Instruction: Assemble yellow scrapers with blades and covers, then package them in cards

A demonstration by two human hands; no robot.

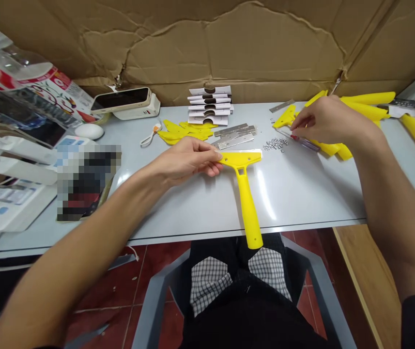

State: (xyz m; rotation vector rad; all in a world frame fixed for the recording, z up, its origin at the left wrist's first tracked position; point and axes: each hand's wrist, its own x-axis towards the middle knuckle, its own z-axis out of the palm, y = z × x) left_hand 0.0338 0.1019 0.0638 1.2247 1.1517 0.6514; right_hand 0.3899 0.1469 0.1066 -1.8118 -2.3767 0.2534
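Observation:
My left hand [196,157] pinches one end of the head of a yellow scraper [249,203]. Its handle points toward me and reaches past the table's front edge, and a thin blade shows along the far side of the head. At the right, my right hand [323,121] has thumb and fingers closed at a screwdriver [307,143] with a dark, see-through handle; part of the grip is hidden. Small screws [275,144] lie in a loose heap between the hands. Metal blades [236,135] are piled just beyond the scraper.
Yellow plastic pieces [185,131] and a stack of folded white papers [209,106] lie at the back. More yellow scraper parts [367,109] are heaped at the right. Phones, a white mouse [89,131], a power strip and a bottle [36,77] crowd the left. Cardboard [229,48] walls the back.

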